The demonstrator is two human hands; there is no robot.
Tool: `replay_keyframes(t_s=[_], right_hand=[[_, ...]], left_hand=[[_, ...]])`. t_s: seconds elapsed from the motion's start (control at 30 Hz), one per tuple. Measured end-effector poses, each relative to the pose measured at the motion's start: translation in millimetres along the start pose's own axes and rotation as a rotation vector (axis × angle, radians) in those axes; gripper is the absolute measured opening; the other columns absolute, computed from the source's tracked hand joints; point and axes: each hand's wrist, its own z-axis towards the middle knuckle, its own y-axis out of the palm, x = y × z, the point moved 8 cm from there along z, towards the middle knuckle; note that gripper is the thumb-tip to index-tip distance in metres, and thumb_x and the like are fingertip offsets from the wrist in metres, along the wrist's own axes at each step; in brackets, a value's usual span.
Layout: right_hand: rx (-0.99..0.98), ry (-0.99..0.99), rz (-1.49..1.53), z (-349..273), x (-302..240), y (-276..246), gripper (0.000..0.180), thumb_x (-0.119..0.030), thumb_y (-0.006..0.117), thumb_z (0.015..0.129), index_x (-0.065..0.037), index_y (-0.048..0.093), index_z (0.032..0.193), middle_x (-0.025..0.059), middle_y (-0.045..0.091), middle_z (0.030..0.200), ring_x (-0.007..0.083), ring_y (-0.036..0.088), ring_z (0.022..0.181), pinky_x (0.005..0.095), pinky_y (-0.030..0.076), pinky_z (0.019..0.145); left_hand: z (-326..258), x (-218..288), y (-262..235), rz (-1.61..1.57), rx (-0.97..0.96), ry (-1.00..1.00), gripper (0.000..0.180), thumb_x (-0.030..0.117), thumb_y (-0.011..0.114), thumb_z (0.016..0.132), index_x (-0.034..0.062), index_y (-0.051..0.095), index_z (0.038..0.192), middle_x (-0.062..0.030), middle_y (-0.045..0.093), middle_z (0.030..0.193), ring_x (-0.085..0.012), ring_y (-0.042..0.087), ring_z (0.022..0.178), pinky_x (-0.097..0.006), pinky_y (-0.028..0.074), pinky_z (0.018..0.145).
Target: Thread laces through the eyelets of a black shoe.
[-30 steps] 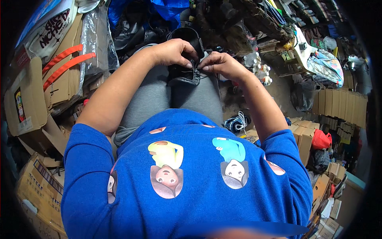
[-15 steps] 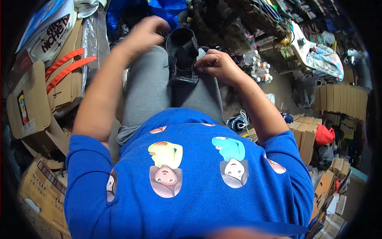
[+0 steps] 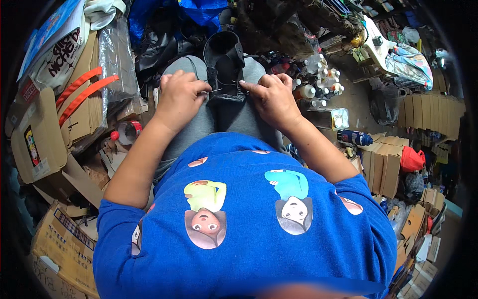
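Note:
A black boot [image 3: 222, 60], its opening facing up, rests across my grey-clad knees. Stitch-like marks run along the near rim of its opening. At the boot's left edge, my left hand [image 3: 180, 94] is closed, thumb and forefinger pinched together. A thin light strand, perhaps thread or a needle, juts from those fingertips toward the boot. My right hand [image 3: 271, 94] is at the right edge with its fingers curled and the forefinger tip against the rim. A fine light line shows near that fingertip; what the right fingers pinch is too small to make out.
Several plastic bottles [image 3: 318, 82] stand right of my knees, beside a dark blue bottle [image 3: 354, 137]. Black shoes [image 3: 157, 50] and a blue plastic bag [image 3: 199, 12] lie beyond my knees. Cardboard [image 3: 42, 134] is stacked at left, with orange straps [image 3: 87, 97] on it.
My left hand has come down from beyond the boot to its left edge. My right hand has shifted slightly lower, still beside the right edge. The boot has barely moved.

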Motion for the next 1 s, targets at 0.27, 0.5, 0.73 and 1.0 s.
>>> replay_keyframes(t_s=[0.27,0.5,0.73,1.0], right_hand=[[-0.304,0.077,0.535,19.1,47.0,21.8,0.047,0.004,0.054,0.071,-0.020,0.069,0.109,0.0052,0.054,0.080,0.0186,0.052,0.083,0.0294,0.042,0.082],[-0.436,0.008,0.597,42.5,53.0,23.0,0.025,-0.005,0.058,0.083,-0.016,0.071,0.101,0.0045,0.055,0.082,0.0193,0.052,0.086,0.0306,0.042,0.080],[-0.475,0.036,0.632,43.4,52.0,24.0,0.024,-0.006,0.058,0.082,-0.016,0.071,0.100,0.0042,0.056,0.083,0.0192,0.052,0.086,0.0306,0.042,0.081],[-0.502,0.059,0.638,44.1,53.5,25.9,0.026,-0.004,0.059,0.080,-0.015,0.072,0.100,0.0029,0.055,0.082,0.0179,0.050,0.086,0.0293,0.041,0.082]], left_hand=[[22.6,-8.6,25.9,-0.291,-0.014,-0.086,0.012,0.017,0.070,0.072,0.0219,0.072,0.083,0.0007,0.055,0.076,-0.0193,0.052,0.086,-0.037,0.033,0.080],[23.8,-4.5,31.2,-0.185,-0.013,-0.014,0.019,0.013,0.070,0.071,0.0218,0.072,0.088,0.0007,0.048,0.069,-0.0172,0.049,0.078,-0.033,0.031,0.076],[25.0,-6.2,33.9,-0.175,-0.083,-0.059,0.016,0.015,0.068,0.072,0.0214,0.073,0.086,0.0014,0.055,0.074,-0.0175,0.052,0.084,-0.035,0.030,0.080],[26.2,-6.4,37.2,-0.158,-0.113,-0.060,0.014,0.017,0.067,0.074,0.0215,0.073,0.086,0.0015,0.057,0.075,-0.0173,0.053,0.086,-0.035,0.029,0.082]])
